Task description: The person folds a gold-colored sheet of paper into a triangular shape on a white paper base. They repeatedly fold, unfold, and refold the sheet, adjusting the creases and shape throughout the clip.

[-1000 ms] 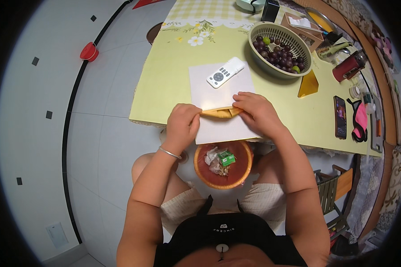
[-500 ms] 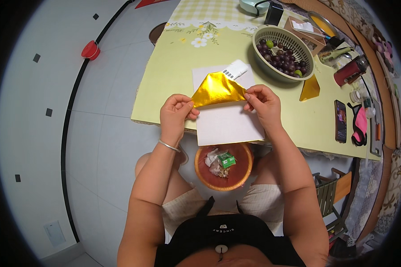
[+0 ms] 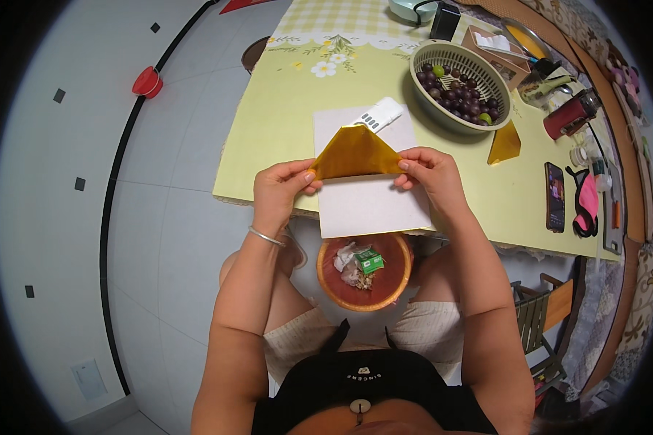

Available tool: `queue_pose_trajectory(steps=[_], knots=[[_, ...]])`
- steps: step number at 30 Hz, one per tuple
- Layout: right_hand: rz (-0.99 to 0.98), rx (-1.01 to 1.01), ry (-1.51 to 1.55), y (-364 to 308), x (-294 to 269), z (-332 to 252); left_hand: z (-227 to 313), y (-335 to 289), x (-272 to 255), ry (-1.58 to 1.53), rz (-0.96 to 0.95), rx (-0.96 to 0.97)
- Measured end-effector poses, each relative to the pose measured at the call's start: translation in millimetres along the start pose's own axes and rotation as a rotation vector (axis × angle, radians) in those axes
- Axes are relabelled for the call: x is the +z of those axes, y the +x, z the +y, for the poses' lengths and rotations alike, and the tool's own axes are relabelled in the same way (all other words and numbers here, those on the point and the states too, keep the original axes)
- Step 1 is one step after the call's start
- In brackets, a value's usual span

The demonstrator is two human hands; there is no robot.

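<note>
Both my hands hold up a gold paper folded into a triangle (image 3: 354, 153), its point upward. My left hand (image 3: 281, 188) pinches its lower left corner and my right hand (image 3: 428, 174) pinches its lower right corner. Under it a white sheet (image 3: 370, 203) lies on the yellow-green table (image 3: 283, 123), overhanging the near edge. A white remote control (image 3: 379, 114) rests at the far end of the sheet, partly hidden by the gold paper. A second folded gold piece (image 3: 505, 143) sits to the right.
A grey-green colander (image 3: 458, 116) of dark grapes stands at the back right. A red flask (image 3: 570, 116), a phone (image 3: 555, 196) and pink glasses (image 3: 585, 205) lie on the right. An orange bowl (image 3: 364, 270) with scraps sits below the table edge, between my knees.
The gold paper lay pressed flat on the white sheet a second ago. Both hands have lifted it off the sheet and now hold it up as a triangle.
</note>
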State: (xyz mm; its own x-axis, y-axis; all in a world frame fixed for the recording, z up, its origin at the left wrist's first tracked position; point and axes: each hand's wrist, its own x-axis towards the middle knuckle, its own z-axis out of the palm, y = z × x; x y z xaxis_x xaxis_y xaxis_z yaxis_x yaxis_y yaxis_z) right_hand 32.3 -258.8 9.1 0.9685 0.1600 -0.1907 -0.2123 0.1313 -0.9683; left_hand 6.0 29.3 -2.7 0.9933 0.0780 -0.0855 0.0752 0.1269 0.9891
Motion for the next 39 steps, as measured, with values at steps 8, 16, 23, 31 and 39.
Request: queue_pose_trajectory(steps=[8, 16, 23, 31, 39], knots=[[-0.002, -0.142, -0.184, -4, -5, -2, 10, -3, 7, 0.067, -0.013, -0.072], [0.014, -0.093, -0.11, -5, -13, -6, 6, 0, 14, 0.001, -0.064, -0.092], [-0.063, -0.316, -0.408, 0, -33, 2, 0, 4, 14, 0.025, -0.099, -0.05], [0.114, -0.226, -0.193, -17, -47, -12, 0, 2, 23, -0.012, -0.127, 0.001], [0.664, -0.463, 0.547, 1, -115, -7, -6, 6, 20, 0.082, -0.15, -0.038]])
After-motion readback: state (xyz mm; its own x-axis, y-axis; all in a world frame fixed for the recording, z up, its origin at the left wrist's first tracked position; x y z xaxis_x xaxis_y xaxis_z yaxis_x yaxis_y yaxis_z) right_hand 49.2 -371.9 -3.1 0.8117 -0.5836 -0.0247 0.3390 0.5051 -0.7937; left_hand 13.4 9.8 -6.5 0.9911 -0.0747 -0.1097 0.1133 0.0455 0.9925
